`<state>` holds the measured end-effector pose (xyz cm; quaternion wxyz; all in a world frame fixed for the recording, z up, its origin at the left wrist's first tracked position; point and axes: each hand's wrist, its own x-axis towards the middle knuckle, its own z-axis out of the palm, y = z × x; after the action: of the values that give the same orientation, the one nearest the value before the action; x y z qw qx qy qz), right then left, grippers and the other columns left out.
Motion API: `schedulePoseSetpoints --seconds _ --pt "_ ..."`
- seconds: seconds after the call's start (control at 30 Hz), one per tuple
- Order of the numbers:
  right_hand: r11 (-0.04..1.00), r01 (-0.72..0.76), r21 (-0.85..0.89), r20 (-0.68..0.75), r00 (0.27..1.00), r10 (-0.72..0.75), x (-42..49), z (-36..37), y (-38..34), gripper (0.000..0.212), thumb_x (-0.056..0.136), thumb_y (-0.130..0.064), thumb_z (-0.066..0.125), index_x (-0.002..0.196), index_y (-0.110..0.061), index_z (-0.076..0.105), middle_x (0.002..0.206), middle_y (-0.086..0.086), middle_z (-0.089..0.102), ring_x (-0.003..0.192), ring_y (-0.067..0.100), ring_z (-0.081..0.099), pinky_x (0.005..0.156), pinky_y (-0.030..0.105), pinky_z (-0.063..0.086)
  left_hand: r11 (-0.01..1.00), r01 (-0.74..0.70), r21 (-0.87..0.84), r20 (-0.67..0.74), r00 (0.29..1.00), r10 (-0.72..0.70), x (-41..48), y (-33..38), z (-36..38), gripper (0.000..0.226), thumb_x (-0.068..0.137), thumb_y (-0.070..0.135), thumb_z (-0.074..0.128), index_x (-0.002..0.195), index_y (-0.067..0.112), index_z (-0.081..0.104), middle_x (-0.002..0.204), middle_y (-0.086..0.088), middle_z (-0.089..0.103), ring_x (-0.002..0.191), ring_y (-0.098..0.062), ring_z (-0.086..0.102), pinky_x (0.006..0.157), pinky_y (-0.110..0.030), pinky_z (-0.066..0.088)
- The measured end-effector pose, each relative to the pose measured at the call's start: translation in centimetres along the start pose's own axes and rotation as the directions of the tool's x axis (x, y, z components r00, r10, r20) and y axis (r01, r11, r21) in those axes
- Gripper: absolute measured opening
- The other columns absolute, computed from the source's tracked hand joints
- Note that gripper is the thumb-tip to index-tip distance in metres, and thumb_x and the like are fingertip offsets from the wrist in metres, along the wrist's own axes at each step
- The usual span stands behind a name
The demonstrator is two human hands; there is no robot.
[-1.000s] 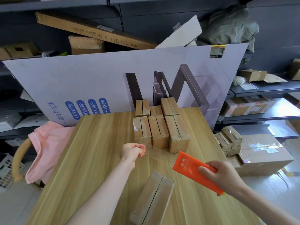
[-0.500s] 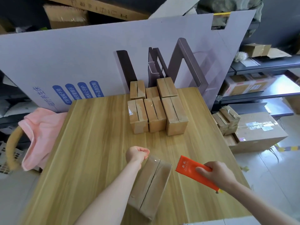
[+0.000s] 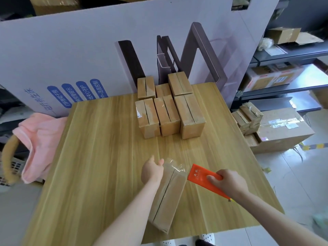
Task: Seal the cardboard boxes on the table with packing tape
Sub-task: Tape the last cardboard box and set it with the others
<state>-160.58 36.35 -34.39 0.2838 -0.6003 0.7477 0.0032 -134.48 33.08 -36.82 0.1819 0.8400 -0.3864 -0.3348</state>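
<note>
Main worry here: the clear tape (image 3: 174, 166) is already crinkled where it sits on the far end of the box (image 3: 168, 197). If it gets pulled along like that, it'll probably wrinkle or wander off the centre seam. The box also looks light and nothing is pinning it down, so a tug from the dispenser could drag it. It lies skewed near the front edge of the desk (image 3: 99, 148), so it wouldn't have far to slide.

The left hand (image 3: 152, 170) is relaxed with fingers loose and holds nothing. It's just beside the box's far-left corner, thumb next to the crinkled tape, though I can't tell if it's touching. The right hand (image 3: 229, 183) grips the orange dispenser (image 3: 198, 174), whose front edge meets the box's right side. The other boxes (image 3: 166, 110) are bunched at the desk's far edge, well apart from both hands.
</note>
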Motion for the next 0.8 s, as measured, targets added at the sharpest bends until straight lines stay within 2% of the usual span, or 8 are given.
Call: schedulePoseSetpoints --seconds 0.07,0.2,0.33,0.4,0.53,0.63,0.7,0.8 --pt "0.999 0.011 -0.037 -0.028 1.000 -0.012 0.0 -0.1 -0.3 0.036 0.079 -0.065 0.053 0.078 -0.031 0.066 0.065 -0.012 0.062 0.050 0.006 0.060 0.041 0.018 0.040 0.997 -0.074 0.006 -0.013 0.997 0.074 -0.2 -0.2 0.1 0.059 0.095 0.042 0.051 0.148 0.024 0.032 0.145 0.002 0.047 0.128 -0.021 0.049 0.095 -0.035 0.044" --pt "0.977 0.042 -0.210 -0.101 0.993 -0.064 0.2 -0.6 -2.0 0.043 0.081 -0.066 0.050 0.079 -0.025 0.064 0.065 -0.011 0.055 0.065 0.013 0.054 0.048 0.022 0.032 0.977 -0.212 -0.025 0.147 0.966 0.214 -1.5 -1.7 1.1 0.054 0.097 0.047 0.045 0.145 0.024 0.039 0.137 0.004 0.055 0.126 -0.016 0.050 0.094 -0.027 0.039" --pt "0.935 0.047 -0.350 -0.114 0.989 -0.092 0.1 -1.5 -4.2 0.046 0.084 -0.060 0.049 0.060 -0.020 0.046 0.056 -0.010 0.045 0.050 0.010 0.043 0.043 0.023 0.023 0.984 -0.178 -0.009 0.123 0.976 0.178 -1.5 -2.0 1.7 0.058 0.095 0.053 0.043 0.142 0.019 0.041 0.139 0.000 0.053 0.127 -0.020 0.048 0.091 -0.027 0.038" --pt "0.926 0.047 -0.376 -0.115 0.989 -0.097 0.2 -2.0 -5.3 0.045 0.085 -0.055 0.049 0.058 -0.020 0.041 0.056 -0.010 0.044 0.050 0.011 0.041 0.044 0.024 0.024 0.986 -0.165 -0.011 0.108 0.980 0.166 -1.7 -1.7 1.8 0.058 0.095 0.054 0.043 0.141 0.019 0.042 0.138 0.000 0.053 0.126 -0.020 0.049 0.087 -0.027 0.037" --pt "0.909 0.046 -0.415 -0.109 0.989 -0.100 0.8 -2.7 -7.2 0.032 0.087 -0.047 0.050 0.070 -0.020 0.051 0.061 -0.008 0.045 0.066 0.020 0.052 0.052 0.026 0.030 0.987 -0.150 -0.064 0.071 0.985 0.155 -2.2 -1.5 2.1 0.057 0.096 0.052 0.043 0.141 0.017 0.042 0.138 -0.001 0.054 0.127 -0.021 0.049 0.090 -0.028 0.039" --pt "0.882 0.077 -0.466 -0.046 0.993 -0.111 0.9 -1.2 -8.6 0.023 0.090 -0.038 0.049 0.084 -0.022 0.064 0.082 -0.003 0.065 0.083 0.023 0.064 0.060 0.026 0.034 0.988 -0.129 -0.085 0.045 0.990 0.133 -2.2 -1.5 2.3 0.056 0.096 0.052 0.043 0.140 0.018 0.043 0.136 -0.001 0.055 0.125 -0.021 0.050 0.087 -0.027 0.038" --pt "0.905 0.055 -0.422 0.003 0.998 -0.059 0.7 0.6 -8.5 0.025 0.092 -0.037 0.048 0.091 -0.021 0.067 0.095 0.000 0.070 0.091 0.023 0.066 0.063 0.026 0.037 0.990 -0.086 -0.109 0.035 0.995 0.090 -2.2 -1.7 2.5 0.055 0.095 0.053 0.043 0.139 0.021 0.044 0.135 0.002 0.056 0.122 -0.021 0.052 0.084 -0.026 0.037" --pt "0.957 -0.050 -0.285 -0.013 0.999 0.048 0.4 1.5 -6.3 0.035 0.091 -0.050 0.047 0.075 -0.020 0.057 0.090 -0.001 0.069 0.086 0.022 0.067 0.066 0.026 0.047 0.971 0.046 -0.235 -0.002 0.999 -0.048 -2.7 -1.7 3.0 0.046 0.095 0.050 0.046 0.131 0.023 0.048 0.127 0.004 0.059 0.104 -0.020 0.058 0.078 -0.028 0.038"
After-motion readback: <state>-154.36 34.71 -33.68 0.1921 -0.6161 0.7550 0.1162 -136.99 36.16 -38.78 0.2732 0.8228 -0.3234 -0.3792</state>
